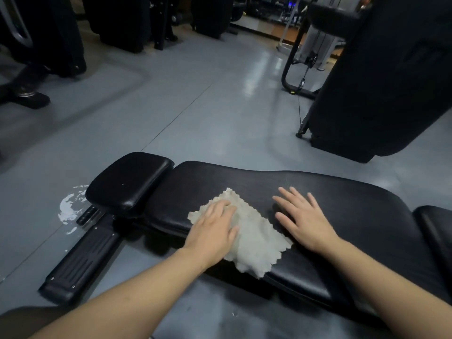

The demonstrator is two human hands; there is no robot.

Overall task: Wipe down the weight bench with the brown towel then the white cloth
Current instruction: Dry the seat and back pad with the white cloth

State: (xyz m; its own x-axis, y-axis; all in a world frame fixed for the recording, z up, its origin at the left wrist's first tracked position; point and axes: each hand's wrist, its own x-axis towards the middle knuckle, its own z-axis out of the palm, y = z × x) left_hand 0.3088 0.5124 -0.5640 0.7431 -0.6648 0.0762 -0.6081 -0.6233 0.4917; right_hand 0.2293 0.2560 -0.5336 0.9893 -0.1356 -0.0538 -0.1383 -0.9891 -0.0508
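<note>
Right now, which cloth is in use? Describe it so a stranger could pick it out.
Find the long black weight bench across the foreground. On its pad, under the flat left hand, lies the pale cloth. Its zigzag edges and off-white colour stand out against the black padding.

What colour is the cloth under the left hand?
Off-white, slightly beige; the zigzag-edged cloth shows best in the head view, against the black padded bench.

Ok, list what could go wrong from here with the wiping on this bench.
1. The cloth hangs over the near edge of the bench pad, and the left hand presses only its far part; a sideways stroke might drag it off onto the floor.
2. The right hand lies flat on the pad beside the cloth, so it may smudge wiped vinyl.
3. A wet patch on the floor by the seat pad could cause a slip.
</note>
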